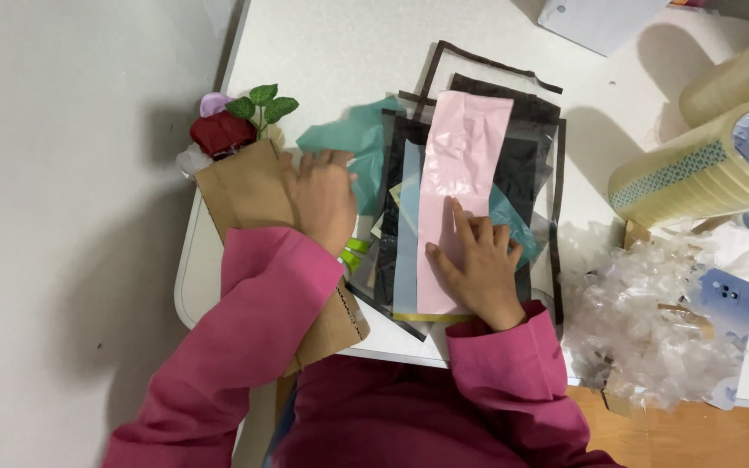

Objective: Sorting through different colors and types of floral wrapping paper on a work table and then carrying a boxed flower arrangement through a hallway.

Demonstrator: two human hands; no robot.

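A long pink paper sheet (459, 165) lies on a pile of black, teal and clear sheets (526, 165) on the white table (348, 52). My right hand (478, 264) rests flat on the lower part of the pink sheet, index finger stretched up along it. My left hand (322, 198) lies on a brown paper wrapping (249, 191) at the table's left edge, fingers bent, next to a teal sheet (353, 134). Out of the wrapping's top stick a dark red flower (220, 132), a small purple flower (213, 103) and green leaves (262, 102).
Large rolls of clear tape (704, 169) stand at the right. Below them lies a heap of crumpled clear plastic (643, 329) and a pale blue card (726, 299). A white sheet (600, 19) lies at the far edge. Grey floor lies left of the table.
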